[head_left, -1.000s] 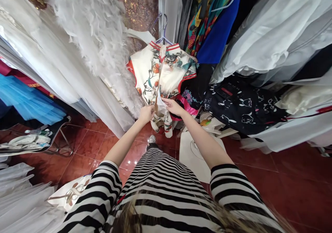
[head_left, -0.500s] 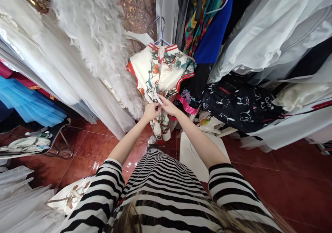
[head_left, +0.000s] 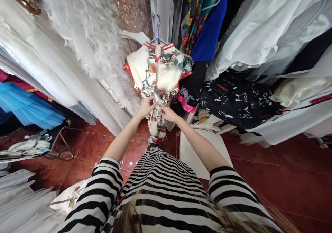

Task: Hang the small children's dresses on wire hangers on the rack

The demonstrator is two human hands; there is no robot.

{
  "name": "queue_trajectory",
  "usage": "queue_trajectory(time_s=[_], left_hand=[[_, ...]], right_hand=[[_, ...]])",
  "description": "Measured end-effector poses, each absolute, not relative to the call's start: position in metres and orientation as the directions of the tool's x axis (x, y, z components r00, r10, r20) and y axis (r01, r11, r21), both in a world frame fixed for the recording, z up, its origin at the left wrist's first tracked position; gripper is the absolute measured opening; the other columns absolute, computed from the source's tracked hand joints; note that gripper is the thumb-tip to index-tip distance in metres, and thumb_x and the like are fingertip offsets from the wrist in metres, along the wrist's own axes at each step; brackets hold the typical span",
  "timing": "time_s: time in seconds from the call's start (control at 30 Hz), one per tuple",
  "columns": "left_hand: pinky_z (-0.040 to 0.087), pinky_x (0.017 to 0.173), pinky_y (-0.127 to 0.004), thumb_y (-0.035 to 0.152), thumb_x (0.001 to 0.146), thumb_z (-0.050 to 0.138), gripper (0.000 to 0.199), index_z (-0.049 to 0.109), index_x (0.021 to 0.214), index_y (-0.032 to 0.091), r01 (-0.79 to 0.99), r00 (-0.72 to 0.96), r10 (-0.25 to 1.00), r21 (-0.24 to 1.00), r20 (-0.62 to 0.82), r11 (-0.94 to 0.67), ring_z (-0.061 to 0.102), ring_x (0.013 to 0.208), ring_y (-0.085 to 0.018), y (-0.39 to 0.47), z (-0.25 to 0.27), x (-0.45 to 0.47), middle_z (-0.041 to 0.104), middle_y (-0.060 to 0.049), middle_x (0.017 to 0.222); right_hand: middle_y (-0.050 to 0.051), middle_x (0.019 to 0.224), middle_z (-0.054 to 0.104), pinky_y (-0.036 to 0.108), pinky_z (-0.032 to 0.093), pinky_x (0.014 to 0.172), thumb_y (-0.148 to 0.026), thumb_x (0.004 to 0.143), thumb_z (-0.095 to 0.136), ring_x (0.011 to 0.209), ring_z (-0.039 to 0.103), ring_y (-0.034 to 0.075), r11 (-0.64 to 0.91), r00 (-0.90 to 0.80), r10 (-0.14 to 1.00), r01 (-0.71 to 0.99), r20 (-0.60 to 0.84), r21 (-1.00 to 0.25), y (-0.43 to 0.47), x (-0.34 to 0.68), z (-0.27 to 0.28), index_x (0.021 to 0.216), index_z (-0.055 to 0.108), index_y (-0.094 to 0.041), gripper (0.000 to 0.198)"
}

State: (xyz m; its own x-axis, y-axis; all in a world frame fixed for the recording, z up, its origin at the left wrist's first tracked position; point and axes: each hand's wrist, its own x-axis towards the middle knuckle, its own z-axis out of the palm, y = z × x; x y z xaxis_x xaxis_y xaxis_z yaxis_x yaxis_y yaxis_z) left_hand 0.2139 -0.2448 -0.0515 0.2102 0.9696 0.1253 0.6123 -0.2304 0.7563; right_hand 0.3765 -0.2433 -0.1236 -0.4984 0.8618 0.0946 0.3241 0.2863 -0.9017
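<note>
A white dress (head_left: 167,75) with a floral print and red trim hangs in front of me from a purplish hanger (head_left: 158,37). An opening runs down the middle of it, from the collar to about waist height. My left hand (head_left: 148,105) is closed, pinching the dress fabric near the lower end of that opening. A little lower and to the right, my right hand (head_left: 167,114) pinches the dress too, its fingers together. Whether a zipper pull is between the fingers is too small to tell. Below the hands the skirt hangs in folds.
White feathered and tulle gowns (head_left: 85,42) hang at the left, white satin garments (head_left: 272,28) at the right. A white stool (head_left: 204,153) stands right of my body. At the far left is a dark chair (head_left: 55,144) with things on it. Red tiles (head_left: 101,146) cover the floor.
My hands have moved apart: the left slightly up and left, the right slightly down. The edge of the opening, folded outward earlier, now lies flatter. The view has shifted a little.
</note>
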Motion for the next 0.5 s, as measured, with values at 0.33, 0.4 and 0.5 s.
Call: queue_trajectory(time_s=[0.33,0.4,0.5], left_hand=[[0.048,0.074,-0.028,0.018,0.086,0.052,0.018,0.07,0.081,0.02,0.699,0.223,0.959,0.657,0.176,-0.283,0.056,0.071,-0.017,-0.252,-0.067,0.195,0.062,-0.001,0.071],[0.048,0.079,-0.03,0.015,0.086,0.049,0.023,0.071,0.082,0.021,0.712,0.232,0.957,0.64,0.175,-0.289,0.058,0.076,-0.019,-0.252,-0.066,0.193,0.063,-0.002,0.073],[0.049,0.078,-0.029,0.012,0.085,0.045,0.028,0.072,0.085,0.02,0.713,0.221,0.966,0.654,0.131,-0.252,0.058,0.074,-0.018,-0.252,-0.066,0.192,0.063,-0.001,0.073]], right_hand=[[-0.005,0.06,0.036,0.025,0.033,0.056,-0.065,0.075,0.061,0.06,0.036,0.011,0.071,-0.548,0.836,0.097,0.006,-0.993,-0.249,0.386,-0.12,0.062,0.045,-0.022,0.048],[-0.006,0.059,0.035,0.025,0.031,0.056,-0.067,0.072,0.064,0.059,0.034,0.011,0.044,-0.533,0.846,0.078,-0.004,-0.996,-0.249,0.386,-0.119,0.06,0.046,-0.022,0.049],[-0.006,0.058,0.036,0.025,0.032,0.057,-0.067,0.07,0.066,0.059,0.034,0.011,0.034,-0.472,0.881,0.067,-0.002,-0.997,-0.248,0.386,-0.121,0.059,0.046,-0.022,0.05]])
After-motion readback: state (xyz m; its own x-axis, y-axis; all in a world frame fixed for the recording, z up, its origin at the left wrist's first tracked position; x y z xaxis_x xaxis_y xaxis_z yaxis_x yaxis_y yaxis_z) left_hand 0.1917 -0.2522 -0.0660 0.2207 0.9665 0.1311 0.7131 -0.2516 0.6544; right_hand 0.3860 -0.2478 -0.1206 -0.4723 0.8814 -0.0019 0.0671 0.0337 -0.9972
